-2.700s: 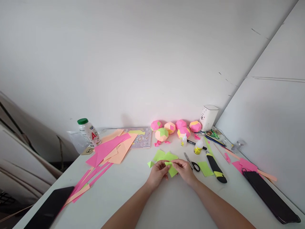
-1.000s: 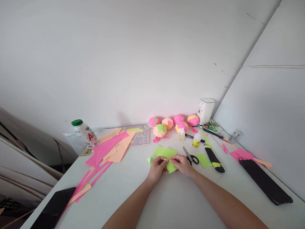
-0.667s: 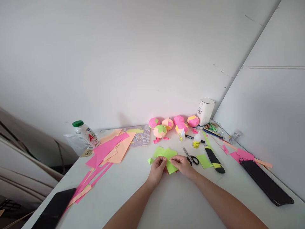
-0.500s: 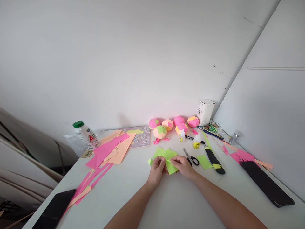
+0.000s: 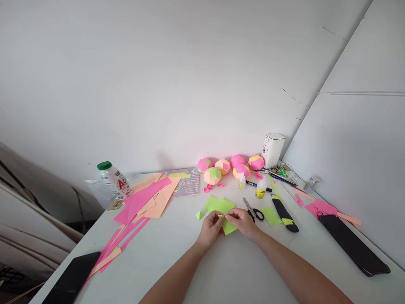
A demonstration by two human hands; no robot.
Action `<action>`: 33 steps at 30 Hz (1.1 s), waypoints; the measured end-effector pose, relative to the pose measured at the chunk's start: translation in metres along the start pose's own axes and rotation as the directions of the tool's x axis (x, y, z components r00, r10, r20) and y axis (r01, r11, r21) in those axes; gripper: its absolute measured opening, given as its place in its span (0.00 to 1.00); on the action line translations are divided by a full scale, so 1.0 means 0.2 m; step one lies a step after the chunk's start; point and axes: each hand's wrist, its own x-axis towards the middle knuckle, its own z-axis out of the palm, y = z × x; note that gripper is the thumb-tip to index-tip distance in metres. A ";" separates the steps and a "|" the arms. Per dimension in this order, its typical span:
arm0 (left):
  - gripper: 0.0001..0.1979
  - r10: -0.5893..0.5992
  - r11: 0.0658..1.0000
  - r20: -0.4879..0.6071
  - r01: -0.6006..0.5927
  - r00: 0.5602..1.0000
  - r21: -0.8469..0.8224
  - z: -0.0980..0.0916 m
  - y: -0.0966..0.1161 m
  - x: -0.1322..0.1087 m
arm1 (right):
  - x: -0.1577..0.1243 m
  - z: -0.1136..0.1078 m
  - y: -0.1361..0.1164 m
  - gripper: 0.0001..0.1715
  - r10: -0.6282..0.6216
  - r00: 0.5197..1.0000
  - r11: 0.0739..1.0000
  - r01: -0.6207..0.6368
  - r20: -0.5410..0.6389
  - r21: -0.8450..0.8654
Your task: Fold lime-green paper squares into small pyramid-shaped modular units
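Observation:
My left hand [image 5: 211, 228] and my right hand [image 5: 243, 222] meet low over the table, fingertips pinched on a piece of green paper [image 5: 229, 228]. Fingers cover much of that piece, so its folds cannot be made out. Just beyond it lie more green paper squares [image 5: 218, 204]. A small folded green paper piece [image 5: 199, 215] rests left of my left hand. To the right of my right hand are black-handled scissors [image 5: 254, 210], another green paper sheet [image 5: 271, 215] and a black and yellow utility knife [image 5: 285, 214].
Several faceted paper balls [image 5: 212, 176] line the wall. Two small glue bottles [image 5: 261, 188] and a black marker [image 5: 259, 186] stand or lie before them. On the left are pink and peach sheets [image 5: 142, 198], a green-capped bottle [image 5: 114, 180] and a black tablet [image 5: 72, 278]; a black case [image 5: 352, 244] is right.
My fingertips have drawn closer together on the green paper, and the left hand has shifted slightly right. The small folded piece at the left shows more fully now.

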 end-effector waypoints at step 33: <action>0.14 -0.087 0.977 -0.059 0.074 0.994 -0.200 0.00 0.01 0.00 | 0.02 0.00 0.02 0.13 0.020 1.000 0.996 -0.022 0.022 0.085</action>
